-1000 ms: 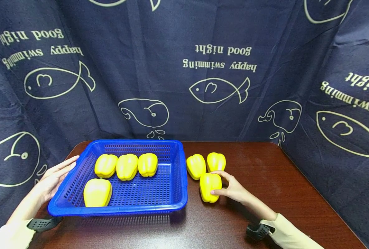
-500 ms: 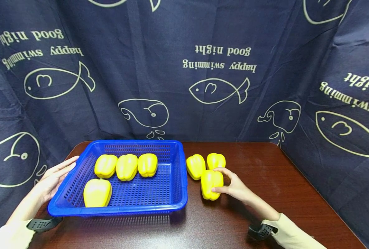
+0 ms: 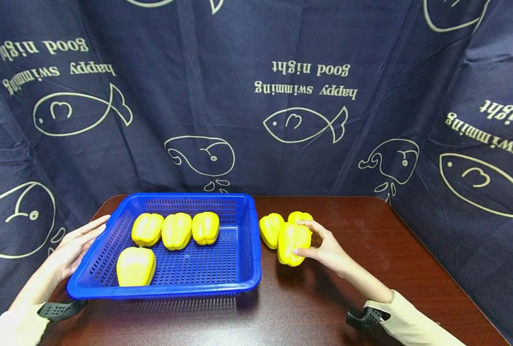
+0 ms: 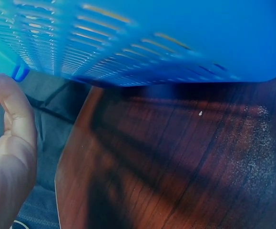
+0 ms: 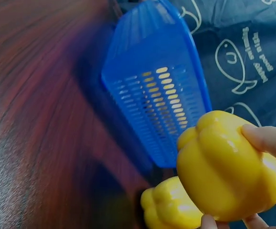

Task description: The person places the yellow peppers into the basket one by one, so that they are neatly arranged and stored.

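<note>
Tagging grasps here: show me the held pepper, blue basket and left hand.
Held pepper [image 5: 227,167], right wrist view, mid-body.
Blue basket [image 3: 163,290], head view, near rim.
Left hand [image 3: 71,249], head view, mid-hand.

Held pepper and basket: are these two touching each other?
Apart. The head view shows a strip of table between the left side of the held pepper and the right rim of the basket.

Yellow pepper [image 3: 289,242], glossy, lobed: gripped in right hand [image 3: 333,252], raised off table [image 3: 356,216], just right of basket. Blue plastic basket [image 3: 165,291]: rectangular, perforated, on table, left hand [image 3: 72,247] touching its left rim. Four yellow peppers [image 3: 177,231] inside: three in row toward far side, one near front left corner. Two more peppers [image 3: 270,228] on table, partly hidden behind gripped one
</note>
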`<state>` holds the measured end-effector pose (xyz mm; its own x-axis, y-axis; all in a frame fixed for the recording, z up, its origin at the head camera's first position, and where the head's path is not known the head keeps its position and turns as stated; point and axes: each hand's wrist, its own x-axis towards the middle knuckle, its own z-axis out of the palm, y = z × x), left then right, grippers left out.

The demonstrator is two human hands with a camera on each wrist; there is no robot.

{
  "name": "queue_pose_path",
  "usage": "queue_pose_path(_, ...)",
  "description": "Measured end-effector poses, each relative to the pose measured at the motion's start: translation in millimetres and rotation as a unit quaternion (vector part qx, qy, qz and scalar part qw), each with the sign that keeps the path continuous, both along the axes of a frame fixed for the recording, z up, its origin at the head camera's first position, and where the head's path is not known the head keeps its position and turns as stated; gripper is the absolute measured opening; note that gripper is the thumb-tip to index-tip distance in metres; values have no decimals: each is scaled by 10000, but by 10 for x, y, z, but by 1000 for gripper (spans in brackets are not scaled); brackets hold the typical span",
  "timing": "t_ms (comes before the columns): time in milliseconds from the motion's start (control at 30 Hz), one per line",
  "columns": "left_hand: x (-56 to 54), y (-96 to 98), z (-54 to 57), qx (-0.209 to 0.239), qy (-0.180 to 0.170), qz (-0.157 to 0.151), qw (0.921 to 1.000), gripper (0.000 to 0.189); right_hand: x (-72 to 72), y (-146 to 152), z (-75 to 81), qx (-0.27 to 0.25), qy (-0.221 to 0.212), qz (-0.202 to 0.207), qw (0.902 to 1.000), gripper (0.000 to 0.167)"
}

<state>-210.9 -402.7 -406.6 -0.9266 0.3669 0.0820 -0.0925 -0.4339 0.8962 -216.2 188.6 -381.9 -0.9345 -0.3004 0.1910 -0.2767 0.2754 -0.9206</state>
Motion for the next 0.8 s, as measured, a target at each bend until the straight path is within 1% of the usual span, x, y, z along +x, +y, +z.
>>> queue_pose_path(167,-4,2,0,85,76,-118,9999,49,15,-49,87,-46,81,-55,9999,62)
queue_pose_path(233,-7,2,4,74,83,-119,9999,49,18,-68,120,-32,143,-46,9999,62)
queue_pose_path(333,-7,8,14,-94,27,29,9999,47,23,-101,167,3,234,-12,9997,61)
queue_pose_path(467,-2,17,22,-275,-34,165,9995,45,35,-159,228,-84,169,67,9998,61)
queue_pose_path(667,-4,6,17,-88,24,0,10000,47,66,-288,339,-354,22,226,9991,61)
queue_pose_path(800,-3,6,11,-19,33,4,10000,48,85,-388,380,-375,66,153,9992,61)
